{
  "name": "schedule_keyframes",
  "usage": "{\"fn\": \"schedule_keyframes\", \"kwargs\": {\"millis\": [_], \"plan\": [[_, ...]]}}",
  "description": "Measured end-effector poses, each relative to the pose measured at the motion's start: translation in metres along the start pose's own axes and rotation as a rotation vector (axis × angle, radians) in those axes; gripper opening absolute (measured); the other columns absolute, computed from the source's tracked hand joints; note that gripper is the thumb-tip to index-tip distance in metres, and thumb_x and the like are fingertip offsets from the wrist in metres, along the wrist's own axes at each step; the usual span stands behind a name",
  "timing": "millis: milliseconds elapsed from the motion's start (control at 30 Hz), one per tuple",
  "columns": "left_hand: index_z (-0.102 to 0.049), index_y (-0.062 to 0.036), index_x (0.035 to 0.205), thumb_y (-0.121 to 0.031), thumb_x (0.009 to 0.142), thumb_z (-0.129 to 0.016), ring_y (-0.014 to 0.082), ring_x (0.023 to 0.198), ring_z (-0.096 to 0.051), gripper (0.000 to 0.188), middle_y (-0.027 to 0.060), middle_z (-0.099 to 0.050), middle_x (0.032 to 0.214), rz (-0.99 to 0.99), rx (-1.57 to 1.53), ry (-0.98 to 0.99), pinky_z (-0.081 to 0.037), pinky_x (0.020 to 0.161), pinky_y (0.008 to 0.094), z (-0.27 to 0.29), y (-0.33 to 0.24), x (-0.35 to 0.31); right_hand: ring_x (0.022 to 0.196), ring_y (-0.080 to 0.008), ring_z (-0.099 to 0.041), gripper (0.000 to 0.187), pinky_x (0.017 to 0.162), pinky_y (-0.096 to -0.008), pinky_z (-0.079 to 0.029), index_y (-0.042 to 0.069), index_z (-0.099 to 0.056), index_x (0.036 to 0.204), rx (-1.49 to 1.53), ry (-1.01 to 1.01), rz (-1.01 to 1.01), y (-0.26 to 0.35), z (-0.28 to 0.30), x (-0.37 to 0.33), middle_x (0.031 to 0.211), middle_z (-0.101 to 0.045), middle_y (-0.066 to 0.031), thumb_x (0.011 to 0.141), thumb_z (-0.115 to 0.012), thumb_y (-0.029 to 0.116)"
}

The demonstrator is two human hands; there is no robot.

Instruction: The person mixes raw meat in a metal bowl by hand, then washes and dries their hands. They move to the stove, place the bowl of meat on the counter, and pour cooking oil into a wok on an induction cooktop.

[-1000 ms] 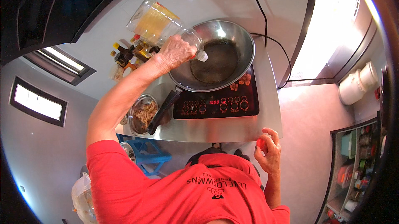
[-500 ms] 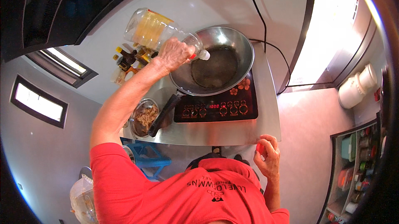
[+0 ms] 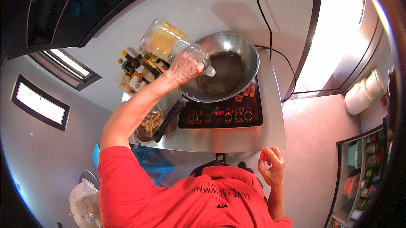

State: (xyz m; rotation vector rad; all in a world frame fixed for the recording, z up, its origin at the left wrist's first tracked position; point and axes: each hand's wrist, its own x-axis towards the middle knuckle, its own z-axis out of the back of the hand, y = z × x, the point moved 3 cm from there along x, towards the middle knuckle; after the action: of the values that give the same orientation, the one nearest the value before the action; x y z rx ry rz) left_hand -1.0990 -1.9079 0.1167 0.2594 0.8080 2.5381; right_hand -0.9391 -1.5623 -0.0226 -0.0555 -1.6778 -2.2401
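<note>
My left hand (image 3: 185, 70) is closed around the neck end of a large clear plastic bottle (image 3: 163, 39) with a yellow label. The bottle tips down to the right, its mouth over the left part of a steel wok (image 3: 248, 56). A dark, wet-looking patch covers the wok's bottom; whether liquid is flowing cannot be made out. Beneath the wok is a black induction cooker (image 3: 220, 121) with lit red digits. Low at the right, by the counter's front edge, my right hand (image 3: 274, 168) pinches a small red cap (image 3: 264, 156).
The wok's black handle (image 3: 169, 120) points toward me, beside a bowl of shredded food (image 3: 152, 123) partly under my left forearm. Several seasoning bottles (image 3: 133, 65) stand at the back left. A black cord (image 3: 264, 14) hangs behind the wok. A blue stool (image 3: 154, 164) is below the counter (image 3: 203, 139).
My left hand has brought the bottle slightly nearer to me and tilted it a little more steeply, its mouth lower over the wok. My right hand keeps its pinch on the red cap.
</note>
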Motion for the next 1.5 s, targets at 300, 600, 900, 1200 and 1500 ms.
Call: {"fn": "schedule_keyframes", "kwargs": {"millis": [300,600,900,1200,1500], "plan": [[-0.055,-0.0111,0.069,-0.027,0.075,-0.07,0.02,0.048,-0.058,0.023,0.0077,-0.059,0.056,0.119,-0.153,-0.058,-0.046,0.053,0.0343,-0.008,0.005,-0.009,0.059,-0.011,-0.046,0.036,0.052,-0.0247,-0.039,0.001,-0.061,0.098,0.009,-0.081,0.049,0.0,0.0,0.003,0.084,-0.056,-0.0053,0.063,-0.057,-0.009],[-0.057,-0.0116,0.072,-0.032,0.07,-0.074,0.0159,0.052,-0.061,0.027,0.0041,-0.058,0.052,0.004,0.031,0.096,-0.049,0.052,0.0331,-0.014,-0.004,0.003,0.058,-0.0106,-0.045,0.037,0.052,-0.0245,-0.039,0.001,-0.061,0.098,-0.007,-0.089,0.064,0.003,0.0,0.004,0.085,-0.055,-0.0051,0.063,-0.058,-0.009],[-0.057,-0.0116,0.066,-0.03,0.07,-0.073,0.0188,0.052,-0.061,0.024,0.0046,-0.059,0.055,0.04,0.01,0.01,-0.049,0.057,0.0343,-0.011,-0.004,0.007,0.058,-0.0099,-0.045,0.037,0.052,-0.0238,-0.038,0.001,-0.061,0.098,-0.007,-0.109,0.067,-0.002,0.004,0.007,0.085,-0.055,-0.0052,0.063,-0.057,-0.01],[-0.057,-0.0105,0.072,-0.033,0.069,-0.074,0.02,0.052,-0.061,0.029,0.0081,-0.06,0.056,0.043,-0.028,0.057,-0.048,0.051,0.0341,-0.017,-0.001,-0.007,0.057,-0.0103,-0.045,0.037,0.052,-0.0244,-0.039,0.001,-0.06,0.098,-0.006,-0.095,0.074,-0.001,0.004,0.009,0.083,-0.055,-0.0056,0.063,-0.057,-0.01],[-0.06,-0.0107,0.075,-0.033,0.069,-0.075,0.0266,0.06,-0.064,0.027,0.0094,-0.062,0.06,0.238,-0.11,-0.039,-0.048,0.061,0.0359,0.022,0.029,-0.011,0.063,-0.0128,-0.051,0.037,0.052,-0.0255,-0.041,0.002,-0.061,0.099,-0.016,-0.08,0.063,-0.006,0.007,0.006,0.086,-0.057,-0.0067,0.064,-0.058,-0.009]]}}
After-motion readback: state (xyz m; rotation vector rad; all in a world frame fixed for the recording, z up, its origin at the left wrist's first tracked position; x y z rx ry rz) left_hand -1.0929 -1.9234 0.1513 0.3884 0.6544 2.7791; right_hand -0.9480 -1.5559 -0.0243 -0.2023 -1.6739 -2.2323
